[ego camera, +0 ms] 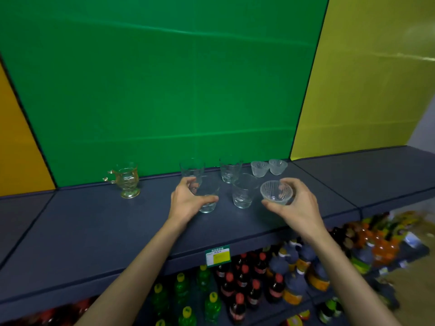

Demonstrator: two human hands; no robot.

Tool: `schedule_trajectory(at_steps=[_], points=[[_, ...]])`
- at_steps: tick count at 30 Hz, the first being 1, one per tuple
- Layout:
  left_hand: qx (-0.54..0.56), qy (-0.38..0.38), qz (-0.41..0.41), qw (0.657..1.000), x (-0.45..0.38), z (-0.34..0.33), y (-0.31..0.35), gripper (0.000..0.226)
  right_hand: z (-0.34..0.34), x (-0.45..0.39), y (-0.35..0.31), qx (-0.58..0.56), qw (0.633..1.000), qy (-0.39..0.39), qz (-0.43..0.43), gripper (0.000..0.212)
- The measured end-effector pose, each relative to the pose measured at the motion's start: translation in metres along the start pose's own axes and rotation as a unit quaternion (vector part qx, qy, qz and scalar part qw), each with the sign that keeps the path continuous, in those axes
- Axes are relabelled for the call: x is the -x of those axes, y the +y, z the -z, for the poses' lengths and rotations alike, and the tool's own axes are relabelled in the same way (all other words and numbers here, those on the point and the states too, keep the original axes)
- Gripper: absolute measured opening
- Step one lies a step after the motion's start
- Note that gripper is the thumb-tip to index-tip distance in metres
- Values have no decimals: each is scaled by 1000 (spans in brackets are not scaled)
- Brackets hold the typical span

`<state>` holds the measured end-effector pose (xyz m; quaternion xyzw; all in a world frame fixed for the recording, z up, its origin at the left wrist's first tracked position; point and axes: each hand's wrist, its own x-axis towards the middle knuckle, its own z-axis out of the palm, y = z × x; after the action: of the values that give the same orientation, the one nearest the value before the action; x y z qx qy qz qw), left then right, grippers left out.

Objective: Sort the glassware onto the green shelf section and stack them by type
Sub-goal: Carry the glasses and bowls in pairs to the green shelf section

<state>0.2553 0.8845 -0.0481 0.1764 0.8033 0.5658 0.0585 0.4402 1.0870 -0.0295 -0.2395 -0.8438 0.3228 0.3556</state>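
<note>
The small ribbed clear glass bowl (pixel 276 192) is held upright just above the dark grey shelf (pixel 94 222), in front of the green back panel (pixel 150 90). The right hand (pixel 296 205) holds it, fingers (pixel 273 204) curled round its base and far wall. Its two matching ribbed bowls (pixel 268 168) stand behind it, near the panel; stacking likely calls for a carry away from the person. The left hand (pixel 188 198) grips a plain clear tumbler (pixel 207 196) resting on the shelf, well left of the bowls.
</note>
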Motion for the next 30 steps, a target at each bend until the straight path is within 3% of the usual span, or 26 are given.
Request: schedule_trajectory(at_steps=[6,10,14,16,23,30], points=[[-95,31,17,995,0,-14,14,99,7,-55,37,-31,998,-45,18,67],[-193,50,-32,979,6,-15,25,100,8,-80,64,-38,997,-69,21,63],[-375,68,-133,915,13,-23,44,66,6,-100,96,-28,996,-89,3,64],[-437,76,-160,882,14,-30,54,61,5,-110,112,-26,995,-95,-8,64],[-473,71,-152,865,21,-56,69,69,14,-133,138,-27,994,-110,4,54],[-466,76,-138,871,25,-68,78,49,11,-143,153,-27,990,-137,-13,51]])
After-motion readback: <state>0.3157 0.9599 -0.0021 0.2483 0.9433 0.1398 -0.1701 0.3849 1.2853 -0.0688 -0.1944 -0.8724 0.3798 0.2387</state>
